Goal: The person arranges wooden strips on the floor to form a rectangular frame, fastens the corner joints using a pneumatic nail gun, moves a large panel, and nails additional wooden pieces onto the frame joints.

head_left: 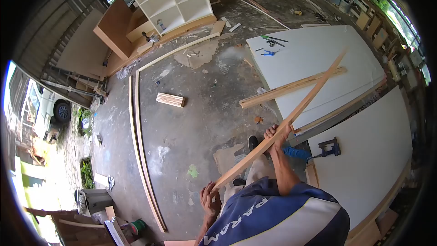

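A long wooden strip (pixel 246 160) runs slantwise in front of my body, from low on the left up to the right over a white board (pixel 314 45). My left hand (pixel 210 199) is closed around its lower end. Further along, my right hand (pixel 278 136) grips the same strip, fingers wrapped over it. Beyond my right hand, several wooden strips (pixel 291 89) lie side by side, partly on the white board. A nail gun (pixel 328 147) with a blue hose rests on a second white board (pixel 364 155) to my right.
A short bundle of wood pieces (pixel 170 99) lies on the concrete floor (pixel 182 127). Long strips (pixel 142 155) form a corner on the floor at left. A white shelf unit (pixel 166 0) and a brown cabinet (pixel 116 27) stand at the back. Pliers (pixel 270 52) sit on the far board.
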`<state>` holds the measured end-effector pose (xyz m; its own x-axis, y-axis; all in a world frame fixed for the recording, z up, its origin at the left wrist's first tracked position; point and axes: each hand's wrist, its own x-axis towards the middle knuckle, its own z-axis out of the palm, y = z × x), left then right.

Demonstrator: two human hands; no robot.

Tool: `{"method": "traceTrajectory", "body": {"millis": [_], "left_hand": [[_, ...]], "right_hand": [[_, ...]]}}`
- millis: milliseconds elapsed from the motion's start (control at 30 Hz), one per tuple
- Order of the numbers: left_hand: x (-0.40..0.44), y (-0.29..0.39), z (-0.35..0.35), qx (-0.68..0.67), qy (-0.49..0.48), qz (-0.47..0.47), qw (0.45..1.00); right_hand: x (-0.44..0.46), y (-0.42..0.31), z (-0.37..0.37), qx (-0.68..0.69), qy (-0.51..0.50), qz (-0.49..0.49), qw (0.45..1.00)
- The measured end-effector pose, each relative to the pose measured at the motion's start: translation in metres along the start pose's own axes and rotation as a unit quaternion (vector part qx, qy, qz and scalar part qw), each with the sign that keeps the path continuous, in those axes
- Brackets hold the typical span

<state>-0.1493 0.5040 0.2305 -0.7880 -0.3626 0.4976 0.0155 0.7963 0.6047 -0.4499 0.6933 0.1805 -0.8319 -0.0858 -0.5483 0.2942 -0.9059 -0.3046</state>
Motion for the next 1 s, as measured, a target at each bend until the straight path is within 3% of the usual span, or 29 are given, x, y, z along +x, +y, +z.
{"method": "traceTrajectory", "body": {"millis": [33,100,200,267,300,367,400,467,500,567,600,633,767,833,900,1000], "left_hand": [[-0.012,0.007,-0.009,0.004,0.001,-0.003,1.000],[-0.037,0.009,-0.017,0.016,0.027,-0.037,0.999],[-0.062,0.022,-0.016,0.042,0.053,-0.078,0.995],[-0.085,0.038,-0.013,0.039,0.034,-0.140,0.989],[-0.096,0.042,-0.009,0.071,0.084,-0.178,0.978],[-0.120,0.057,-0.003,0.011,0.033,-0.262,0.964],[-0.134,0.052,0.005,0.029,0.080,-0.289,0.953],[-0.165,0.058,0.028,-0.012,-0.018,-0.361,0.932],[-0.165,0.080,0.030,-0.012,0.008,-0.382,0.924],[-0.154,0.112,0.022,-0.162,0.060,-0.441,0.881],[-0.154,0.119,0.023,-0.211,0.081,-0.466,0.855],[-0.149,0.130,0.021,-0.210,0.088,-0.476,0.850],[-0.121,0.163,-0.007,-0.284,0.174,-0.432,0.838],[-0.105,0.170,-0.027,-0.330,0.208,-0.405,0.827],[-0.089,0.174,-0.050,-0.368,0.251,-0.349,0.825],[-0.081,0.164,-0.076,-0.377,0.296,-0.316,0.819]], "right_hand": [[-0.011,-0.001,0.012,-0.015,-0.009,0.014,1.000],[-0.027,0.008,0.031,-0.053,-0.148,-0.007,0.987],[-0.056,0.013,0.067,-0.090,-0.230,-0.003,0.969],[-0.075,0.023,0.087,-0.143,-0.289,-0.022,0.946],[-0.083,0.030,0.091,-0.169,-0.310,-0.021,0.935],[-0.103,0.039,0.098,-0.215,-0.323,-0.046,0.920],[-0.109,0.040,0.101,-0.265,-0.360,-0.073,0.891],[-0.120,0.033,0.105,-0.348,-0.411,-0.134,0.832],[-0.125,0.029,0.106,-0.379,-0.424,-0.165,0.806],[-0.133,0.023,0.102,-0.385,-0.453,-0.164,0.787],[-0.127,0.023,0.093,-0.397,-0.498,-0.179,0.750],[-0.134,0.018,0.086,-0.409,-0.535,-0.194,0.713],[-0.166,0.008,0.045,-0.488,-0.510,-0.179,0.686],[-0.199,0.008,0.028,-0.479,-0.592,-0.210,0.613],[-0.212,0.005,-0.001,-0.544,-0.593,-0.112,0.583],[-0.240,0.005,-0.033,-0.619,-0.587,-0.056,0.518]]}}
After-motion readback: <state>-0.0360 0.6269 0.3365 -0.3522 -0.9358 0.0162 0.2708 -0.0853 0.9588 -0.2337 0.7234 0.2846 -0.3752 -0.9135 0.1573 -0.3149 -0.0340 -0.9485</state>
